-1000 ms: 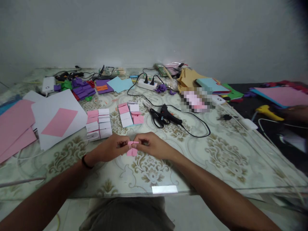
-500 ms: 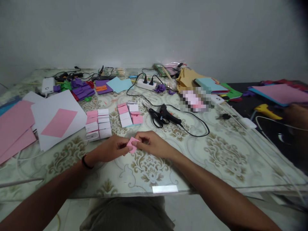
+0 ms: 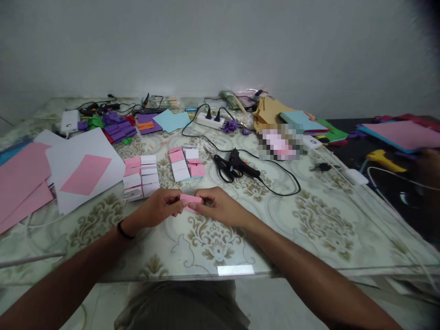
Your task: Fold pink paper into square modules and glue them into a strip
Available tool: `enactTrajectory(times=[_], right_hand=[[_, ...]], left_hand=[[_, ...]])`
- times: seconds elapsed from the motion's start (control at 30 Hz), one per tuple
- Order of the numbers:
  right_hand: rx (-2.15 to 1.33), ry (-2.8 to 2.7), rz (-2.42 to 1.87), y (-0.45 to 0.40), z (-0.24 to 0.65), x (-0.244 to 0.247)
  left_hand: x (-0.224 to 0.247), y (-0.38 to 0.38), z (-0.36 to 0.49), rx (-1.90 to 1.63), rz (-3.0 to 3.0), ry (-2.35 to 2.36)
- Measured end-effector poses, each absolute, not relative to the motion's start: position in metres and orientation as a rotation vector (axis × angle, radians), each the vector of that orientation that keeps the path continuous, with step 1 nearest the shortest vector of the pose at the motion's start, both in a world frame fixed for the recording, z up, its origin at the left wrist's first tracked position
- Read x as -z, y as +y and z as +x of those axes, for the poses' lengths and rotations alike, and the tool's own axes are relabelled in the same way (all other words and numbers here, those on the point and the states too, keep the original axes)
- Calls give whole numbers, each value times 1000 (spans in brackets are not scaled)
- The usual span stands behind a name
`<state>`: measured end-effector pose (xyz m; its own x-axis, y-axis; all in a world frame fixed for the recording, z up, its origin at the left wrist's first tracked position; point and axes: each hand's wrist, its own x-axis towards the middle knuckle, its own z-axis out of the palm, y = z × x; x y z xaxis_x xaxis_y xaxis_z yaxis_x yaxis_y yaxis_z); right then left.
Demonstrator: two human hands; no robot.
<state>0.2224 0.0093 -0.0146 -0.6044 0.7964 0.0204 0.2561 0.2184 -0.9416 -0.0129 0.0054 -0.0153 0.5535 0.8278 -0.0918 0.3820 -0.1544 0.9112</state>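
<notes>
1. Pink folded paper [image 3: 191, 199] is held above the near part of the patterned table [image 3: 144, 250].
2. Left hand [image 3: 161, 208] and right hand [image 3: 218, 206] pinch it between closed fingertips.
3. Black glue gun [image 3: 245, 167] lies farther, to the right.

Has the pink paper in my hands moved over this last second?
Yes. The pink paper has shifted slightly away from you, measured against the table's near edge, and it has also turned.

The folded paper [image 3: 194, 198] is pink, the tablecloth [image 3: 220, 245] pale green with brown floral scrolls.
</notes>
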Motion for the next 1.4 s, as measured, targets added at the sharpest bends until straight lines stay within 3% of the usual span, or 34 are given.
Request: enactTrajectory(times=[1.13,1.4], right_hand=[[-1230,-1926,-916,7,219,13],[-956,-2074,-775,7,220,14]], left_hand=[[7,1,-10,-614,1775,1129],[6,1,-8,-659,1566,1114]])
